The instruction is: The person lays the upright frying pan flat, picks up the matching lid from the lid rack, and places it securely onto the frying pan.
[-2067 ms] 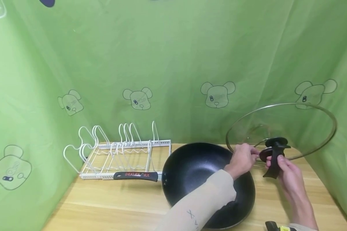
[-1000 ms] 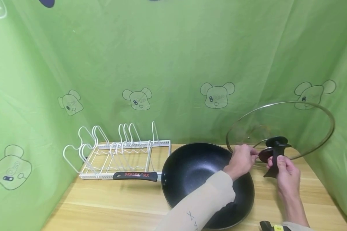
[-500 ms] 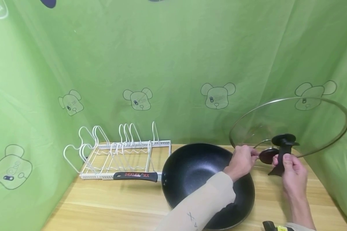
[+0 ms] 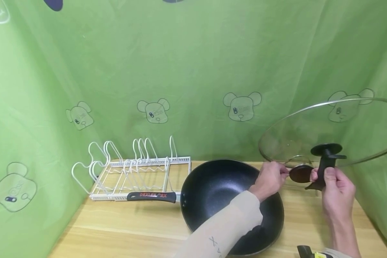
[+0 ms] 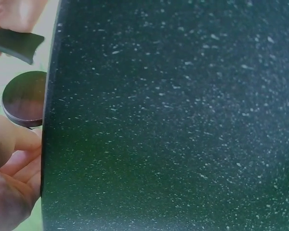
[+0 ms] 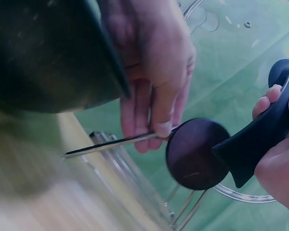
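My right hand (image 4: pixel 338 193) grips the black upright handle (image 6: pixel 260 134) of a large glass lid (image 4: pixel 293 143). The lid is tilted in the air at the right and runs past the edge of the head view. My left hand (image 4: pixel 271 179) reaches across the black wok (image 4: pixel 219 193) and pinches a thin metal strip (image 6: pixel 111 143). A dark round disc (image 4: pixel 300 173) sits at the strip's end, with thin metal rods by it; together they look like a small stand. The disc is just left of the lid's handle. The left wrist view shows mostly the speckled wok (image 5: pixel 173 115).
A white wire rack (image 4: pixel 132 175) with upright loops stands at the back left of the wooden table (image 4: pixel 125 229). The wok's handle (image 4: pixel 151 196) lies over its front edge. A green curtain (image 4: pixel 193 64) encloses the table at the back and sides.
My right hand has moved right and slightly up with the glass lid, widening the distance between its handle and the dark disc. My left hand stays in place.
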Demonstrator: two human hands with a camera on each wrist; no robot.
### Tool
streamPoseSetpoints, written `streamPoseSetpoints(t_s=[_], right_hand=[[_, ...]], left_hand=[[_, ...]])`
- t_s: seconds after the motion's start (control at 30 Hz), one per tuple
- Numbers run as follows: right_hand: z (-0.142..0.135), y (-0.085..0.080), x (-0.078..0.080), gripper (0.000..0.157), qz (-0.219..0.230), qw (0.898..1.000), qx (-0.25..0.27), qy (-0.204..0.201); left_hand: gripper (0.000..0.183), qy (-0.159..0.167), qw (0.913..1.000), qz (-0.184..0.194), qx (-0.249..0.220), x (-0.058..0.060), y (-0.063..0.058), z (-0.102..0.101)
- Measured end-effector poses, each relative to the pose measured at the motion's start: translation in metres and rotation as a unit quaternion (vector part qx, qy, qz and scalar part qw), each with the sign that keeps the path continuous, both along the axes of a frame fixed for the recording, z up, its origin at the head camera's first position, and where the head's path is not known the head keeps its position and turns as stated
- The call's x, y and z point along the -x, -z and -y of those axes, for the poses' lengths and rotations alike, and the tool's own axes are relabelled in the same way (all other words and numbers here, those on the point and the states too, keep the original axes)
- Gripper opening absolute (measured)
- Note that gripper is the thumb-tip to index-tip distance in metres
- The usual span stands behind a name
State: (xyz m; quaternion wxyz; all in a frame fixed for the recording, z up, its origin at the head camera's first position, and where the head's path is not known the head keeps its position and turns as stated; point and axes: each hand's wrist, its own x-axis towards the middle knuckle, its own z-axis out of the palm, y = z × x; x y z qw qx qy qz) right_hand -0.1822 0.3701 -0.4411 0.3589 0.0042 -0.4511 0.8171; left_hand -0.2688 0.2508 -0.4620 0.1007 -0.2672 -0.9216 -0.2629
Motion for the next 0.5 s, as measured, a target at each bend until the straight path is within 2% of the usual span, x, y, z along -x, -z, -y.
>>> streamPoseSetpoints(t_s=[0.27, 0.5], right_hand=[[0.0, -0.016, -0.012, 0.035, -0.051, 0.998, -0.023, 0.001], [0.004, -0.029, -0.02, 0.034, -0.063, 0.998, 0.002, -0.002]], left_hand=[[0.008, -0.009, 0.9999, 0.008, 0.005, 0.0, 0.001, -0.002], [0.009, -0.01, 0.9997, 0.02, -0.012, 0.0, 0.002, -0.002]])
